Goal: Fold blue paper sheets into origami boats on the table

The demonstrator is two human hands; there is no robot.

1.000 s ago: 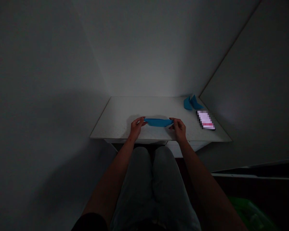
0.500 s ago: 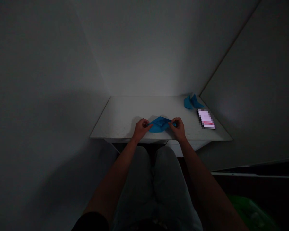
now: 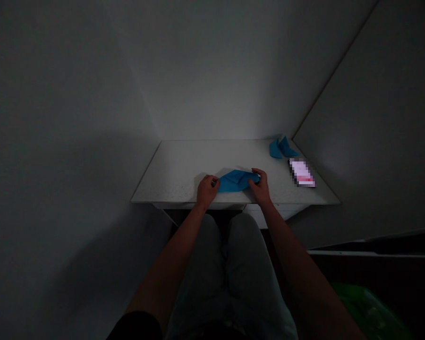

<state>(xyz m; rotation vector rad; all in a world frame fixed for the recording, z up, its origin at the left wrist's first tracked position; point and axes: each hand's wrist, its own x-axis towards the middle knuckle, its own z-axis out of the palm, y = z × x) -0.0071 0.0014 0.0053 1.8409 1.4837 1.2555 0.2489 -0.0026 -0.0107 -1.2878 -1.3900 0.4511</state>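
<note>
A piece of blue folded paper [image 3: 236, 181] lies flat on the white table [image 3: 184, 170], near its front edge. My left hand [image 3: 207, 190] grips the paper's left end. My right hand [image 3: 259, 185] presses on its right end, with the fingers curled over the fold. A second blue paper fold [image 3: 281, 148] stands at the table's back right, out of reach of both hands.
A phone [image 3: 301, 173] with a pixelated screen lies at the table's right side. Walls close in at the back and right of the table. My knees are below its front edge, and a green object [image 3: 366, 311] sits on the floor at lower right.
The paper has gone from a long narrow strip to a wider, flatter shape. Both hands have stayed at its ends, and it now lies lower on the table.
</note>
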